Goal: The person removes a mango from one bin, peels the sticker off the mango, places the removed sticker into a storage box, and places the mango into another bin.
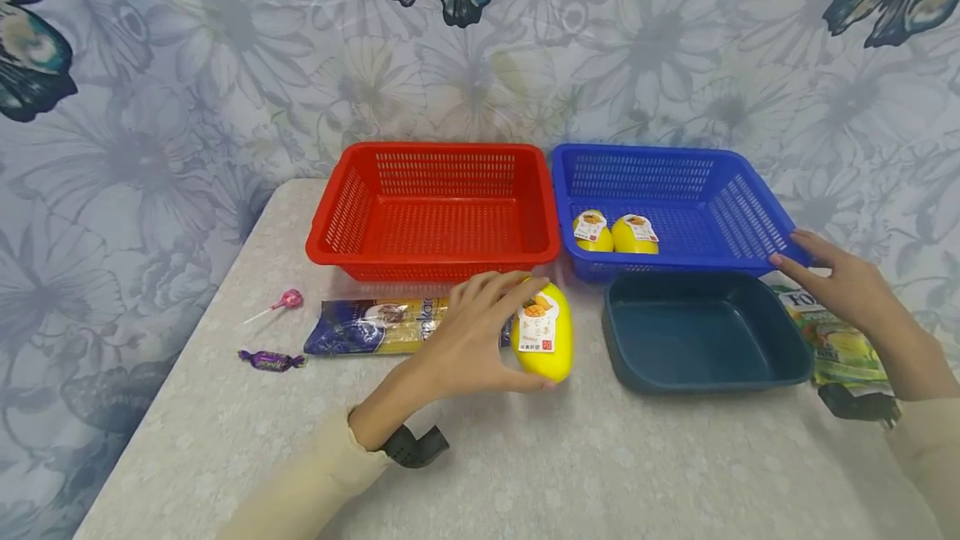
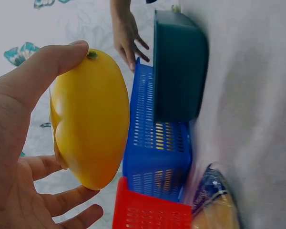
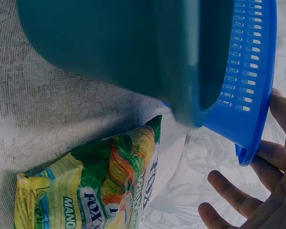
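My left hand [image 1: 480, 336] holds a yellow mango-shaped container [image 1: 546, 340] with a white mango label, raised over the table. In the left wrist view the thumb presses the container's [image 2: 93, 119] stem end, and the fingers reach round its far side. My right hand [image 1: 851, 286] grips the front right corner of the blue basket [image 1: 750, 261] between thumb and fingers. The right wrist view shows that basket's rim [image 3: 267, 95] between the digits, while two other fingers extend free. Inside the blue basket, two similar yellow containers [image 1: 636, 234] sit at the front left.
Left of the blue basket stands a red basket [image 1: 442, 258]. A dark teal tub [image 1: 705, 386] is in front of the blue one, beside a green-yellow Fox's candy bag [image 1: 843, 340]. A long noodle or pasta packet [image 1: 375, 327], lollipop [image 1: 288, 298] and purple wrapped candy [image 1: 272, 361] lie at left.
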### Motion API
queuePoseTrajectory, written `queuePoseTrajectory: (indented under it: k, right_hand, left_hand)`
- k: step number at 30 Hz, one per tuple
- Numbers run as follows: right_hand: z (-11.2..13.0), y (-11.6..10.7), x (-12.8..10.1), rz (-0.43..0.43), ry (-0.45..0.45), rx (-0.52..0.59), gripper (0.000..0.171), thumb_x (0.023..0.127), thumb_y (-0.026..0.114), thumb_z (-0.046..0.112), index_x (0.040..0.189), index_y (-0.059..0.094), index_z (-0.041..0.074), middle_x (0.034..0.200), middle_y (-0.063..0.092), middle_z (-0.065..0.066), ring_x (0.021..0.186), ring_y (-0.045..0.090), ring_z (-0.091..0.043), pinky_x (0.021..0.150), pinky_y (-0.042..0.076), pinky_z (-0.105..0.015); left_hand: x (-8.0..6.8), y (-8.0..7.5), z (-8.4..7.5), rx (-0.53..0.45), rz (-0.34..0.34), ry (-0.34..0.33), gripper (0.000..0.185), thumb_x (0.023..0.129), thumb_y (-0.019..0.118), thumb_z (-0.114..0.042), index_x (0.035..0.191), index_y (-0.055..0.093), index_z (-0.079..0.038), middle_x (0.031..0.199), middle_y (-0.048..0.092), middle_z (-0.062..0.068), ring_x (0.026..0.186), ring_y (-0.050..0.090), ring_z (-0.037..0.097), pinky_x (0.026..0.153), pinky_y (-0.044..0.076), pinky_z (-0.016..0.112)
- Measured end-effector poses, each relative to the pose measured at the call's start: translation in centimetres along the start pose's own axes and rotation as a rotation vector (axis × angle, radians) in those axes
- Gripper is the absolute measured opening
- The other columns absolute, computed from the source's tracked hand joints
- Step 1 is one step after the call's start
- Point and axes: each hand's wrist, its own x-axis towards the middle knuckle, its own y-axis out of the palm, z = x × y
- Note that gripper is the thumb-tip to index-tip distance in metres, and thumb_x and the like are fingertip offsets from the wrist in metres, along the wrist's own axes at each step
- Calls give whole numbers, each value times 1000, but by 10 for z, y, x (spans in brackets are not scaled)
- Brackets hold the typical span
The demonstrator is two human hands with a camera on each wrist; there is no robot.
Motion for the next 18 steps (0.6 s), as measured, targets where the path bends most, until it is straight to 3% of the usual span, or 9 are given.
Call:
queuePoseTrajectory:
  k: [10,18]
  right_hand:
    - [-1,3,-2,-32,-18,-31,83,102,45,54,156,18,-4,148,28,-41,121,32,-70,89,26,-82]
    - [1,1,3,-36,5,-39,84,102,45,55,156,17,-3,147,27,-42,121,31,-69,89,25,-83]
  left_hand:
    - [-23,10,3,4,39,-46,110,66,76,-73,157,30,-32,154,37,2,139,29,26,110,24,55]
    - [-36,16,9,6,27,-62,110,65,80,-71,156,34,-29,154,37,5,138,30,29,111,22,57]
